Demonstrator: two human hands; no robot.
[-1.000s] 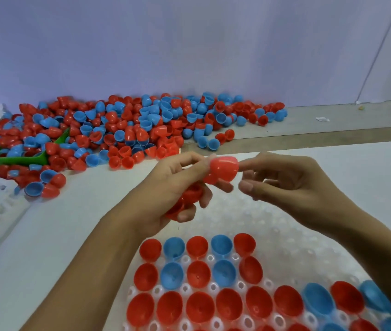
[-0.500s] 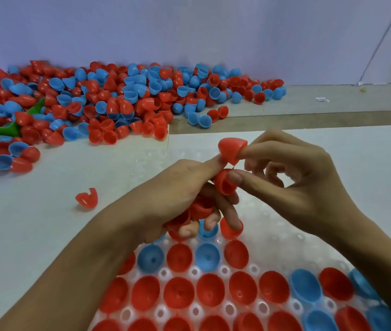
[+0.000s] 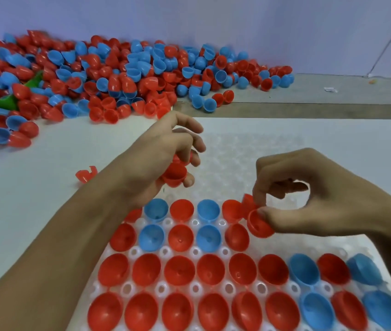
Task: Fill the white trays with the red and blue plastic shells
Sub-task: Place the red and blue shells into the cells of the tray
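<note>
Red shell (image 3: 259, 224) is pinched between your right hand's (image 3: 320, 199) thumb and forefinger, tilted, just over the white tray (image 3: 237, 161) at the right end of the second filled row; a second red shell (image 3: 249, 203) sits behind it at your fingertips. Your left hand (image 3: 158, 158) curls round a small stack of red shells (image 3: 174, 174) above the tray's upper left part, stack count hard to tell under the fingers. Seated shells, near to far: bottom row 6 red, 1 blue, 1 red, 1 blue; next row the same order; then 5, red-blue-red-blue-red; top row 5 visible, its leftmost red mostly hidden by your forearm. Bottom row is cut off by the frame edge. Tray's far half shows bare sockets. One broken red piece (image 3: 86, 174) lies on the table left of your wrist. Loose pile (image 3: 122, 80) of red and blue shells along the back wall is too many to count, half burying a green scoop (image 3: 1, 102)
</note>
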